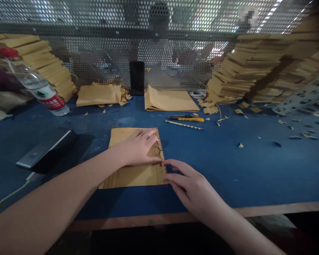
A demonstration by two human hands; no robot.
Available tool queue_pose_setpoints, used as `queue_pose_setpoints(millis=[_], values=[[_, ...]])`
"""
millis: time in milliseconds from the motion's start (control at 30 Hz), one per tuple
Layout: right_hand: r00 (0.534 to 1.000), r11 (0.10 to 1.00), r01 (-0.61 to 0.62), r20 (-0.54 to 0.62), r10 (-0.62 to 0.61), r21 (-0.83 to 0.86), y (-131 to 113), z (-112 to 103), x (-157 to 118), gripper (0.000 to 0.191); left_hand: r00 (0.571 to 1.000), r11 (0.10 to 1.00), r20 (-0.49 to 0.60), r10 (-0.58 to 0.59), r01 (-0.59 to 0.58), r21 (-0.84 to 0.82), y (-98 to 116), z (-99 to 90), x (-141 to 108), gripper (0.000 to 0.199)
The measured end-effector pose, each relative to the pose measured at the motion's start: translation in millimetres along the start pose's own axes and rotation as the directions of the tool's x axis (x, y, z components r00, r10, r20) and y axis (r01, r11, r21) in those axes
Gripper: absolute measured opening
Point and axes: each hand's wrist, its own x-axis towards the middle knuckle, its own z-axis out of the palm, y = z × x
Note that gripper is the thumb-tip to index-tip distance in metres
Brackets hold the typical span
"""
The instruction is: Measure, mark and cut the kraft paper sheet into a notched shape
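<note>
hands: 2 | bottle: 1 | upright phone: 1 | striped pencil: 1 | silver-edged device: 1

A perforated metal screen spans the top of the frame, light showing through, behind a blue counter.

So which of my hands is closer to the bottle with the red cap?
Left. Your left hand lies on the brown paper, right of the bottle and closer to you; your right hand is farther off, at the paper's right edge.
</note>
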Motion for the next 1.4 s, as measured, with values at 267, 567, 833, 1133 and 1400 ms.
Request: queue_pose_setpoints(millis=[267,567,833,1133,1400], values=[[1.000,1.000,0.017,0.004,-0.017,-0.019,-9,1,5,0.029,1.000,1.000,0.018,0.002,-0.002,0.007,-3,2.0,-3,0.086],[0.997,0.997,0.055,0.052,-0.052,-0.051,-4,9,3,0.037,0.999,0.999,0.053,-0.012,0.009,0.046,-3,1.7,-2,0.116],[0.995,0.997,0.041,0.097,-0.034,-0.072,-6,-2,2,0.030,0.997,0.998,0.075,-0.026,0.021,0.065,-3,1.1,-2,0.115],[0.987,0.909,-0.113,0.060,0.149,-0.402,70,-57,68,0.021,0.994,0.996,0.096,-0.044,0.036,0.082,2,-4.7,-3,0.125],[0.946,0.768,-0.257,0.009,0.324,-0.587,155,-54,78,0.033,0.987,0.995,0.137,-0.090,0.082,0.061,6,-5.4,1,0.129]])
